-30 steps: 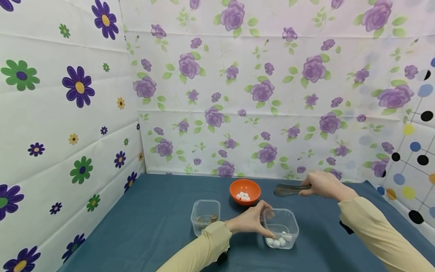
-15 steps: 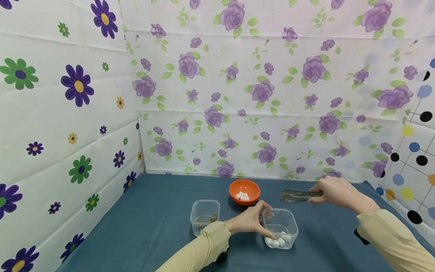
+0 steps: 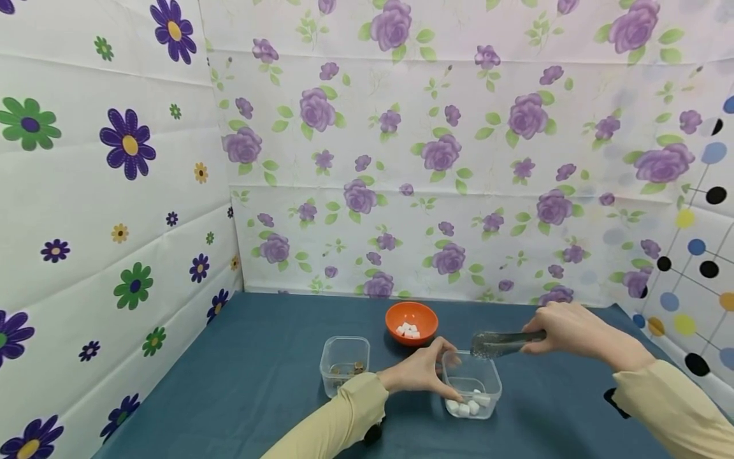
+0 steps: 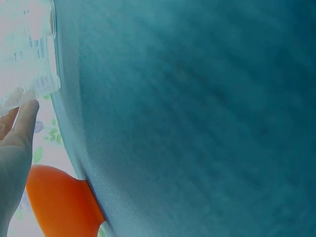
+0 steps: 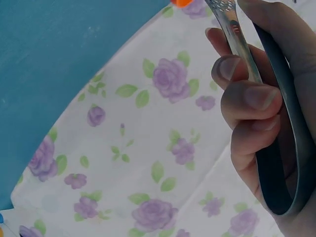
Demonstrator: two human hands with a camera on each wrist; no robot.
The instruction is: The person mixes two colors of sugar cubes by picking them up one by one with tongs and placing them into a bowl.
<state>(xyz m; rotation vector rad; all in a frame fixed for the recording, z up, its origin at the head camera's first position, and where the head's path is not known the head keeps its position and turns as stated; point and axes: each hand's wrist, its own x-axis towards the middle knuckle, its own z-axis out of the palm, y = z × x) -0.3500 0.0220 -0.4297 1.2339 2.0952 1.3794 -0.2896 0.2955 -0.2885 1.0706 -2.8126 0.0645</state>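
Observation:
My left hand (image 3: 417, 371) grips the left side of a clear plastic container (image 3: 492, 382), thumb at the front and fingers behind. White lumps (image 3: 466, 407) lie on its floor. Metal tongs (image 3: 497, 345) are held in my right hand (image 3: 573, 333), their tips above the container's back right rim. The right wrist view shows fingers curled round the tongs (image 5: 291, 123), whose arms stand apart; their tips are cut off there. From the left wrist, my fingertips (image 4: 28, 116) touch the container (image 4: 29, 44), which is overexposed.
An orange bowl (image 3: 391, 326) with several white cubes (image 3: 408, 330) stands behind the left hand. Left of that hand is a second clear container (image 3: 327, 366) with brown pieces (image 3: 357, 368). Blue cloth (image 3: 258, 382) covers the table; patterned sheets (image 3: 344, 159) hang around it.
The right hand first moved right and down with the tongs, then the tongs' tips dipped toward the container's rim. The left hand has kept its hold on the container.

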